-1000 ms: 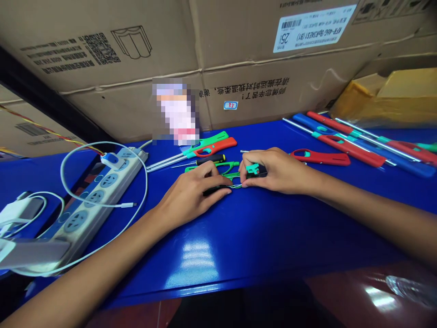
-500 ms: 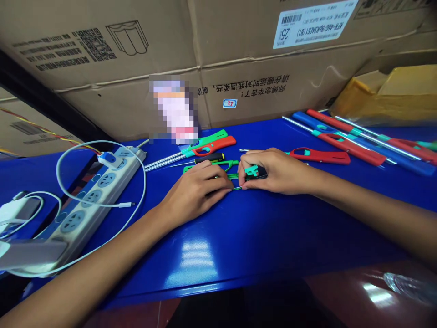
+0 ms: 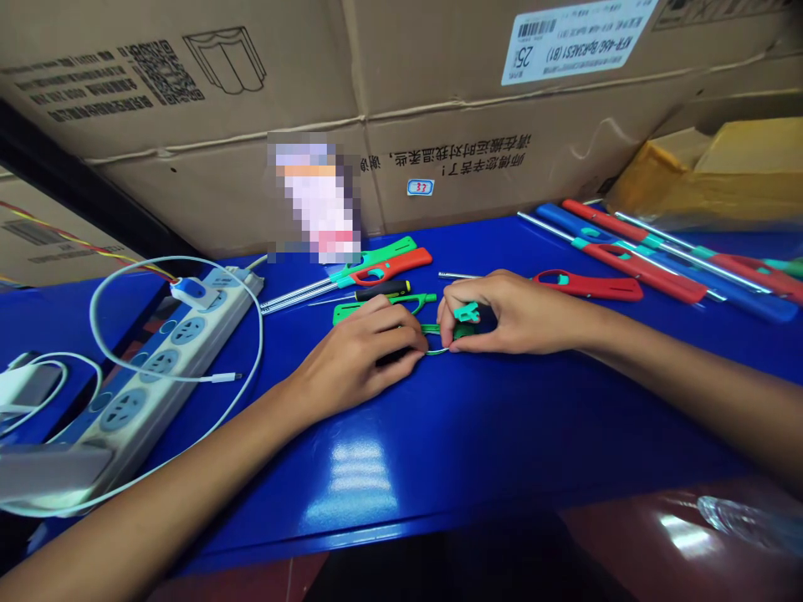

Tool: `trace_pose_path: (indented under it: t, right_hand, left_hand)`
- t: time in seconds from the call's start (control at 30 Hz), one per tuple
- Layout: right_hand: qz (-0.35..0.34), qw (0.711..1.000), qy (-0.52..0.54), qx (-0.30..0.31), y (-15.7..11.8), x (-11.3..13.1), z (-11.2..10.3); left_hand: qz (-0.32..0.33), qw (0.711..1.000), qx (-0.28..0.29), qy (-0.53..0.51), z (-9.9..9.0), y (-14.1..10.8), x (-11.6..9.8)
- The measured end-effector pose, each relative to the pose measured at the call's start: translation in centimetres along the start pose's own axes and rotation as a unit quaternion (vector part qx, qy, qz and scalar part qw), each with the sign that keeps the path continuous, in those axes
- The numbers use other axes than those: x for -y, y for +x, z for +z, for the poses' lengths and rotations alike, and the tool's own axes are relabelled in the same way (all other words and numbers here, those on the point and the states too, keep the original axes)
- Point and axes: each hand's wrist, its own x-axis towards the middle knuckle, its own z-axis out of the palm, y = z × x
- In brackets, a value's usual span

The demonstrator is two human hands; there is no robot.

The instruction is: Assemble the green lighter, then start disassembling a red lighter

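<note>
One green casing part [image 3: 433,329] sits between the two sets of fingertips, partly hidden. Right hand [image 3: 502,313]: thumb and forefinger pinched on its right end, teal piece [image 3: 465,313] by the fingers. Left hand [image 3: 364,347]: fingers curled narrow over its left end, exact grip can't tell. Just beyond left fingers: another green casing [image 3: 345,313], then screwdriver [image 3: 389,290], then red lighter [image 3: 407,265].
</note>
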Motion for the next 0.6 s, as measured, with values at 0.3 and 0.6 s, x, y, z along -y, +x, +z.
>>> trace_pose_path:
  t: [0.3, 0.6]
  right_hand:
    - [-0.041, 0.999, -0.010, 0.003, -0.05, -0.36, 0.25]
    - [-0.068, 0.997, -0.022, 0.009, -0.21, -0.26, 0.59]
  left_hand:
    - [0.021, 0.999, -0.010, -0.030, 0.20, -0.12, 0.08]
    - [-0.009, 0.999, -0.003, -0.039, 0.24, -0.26, 0.09]
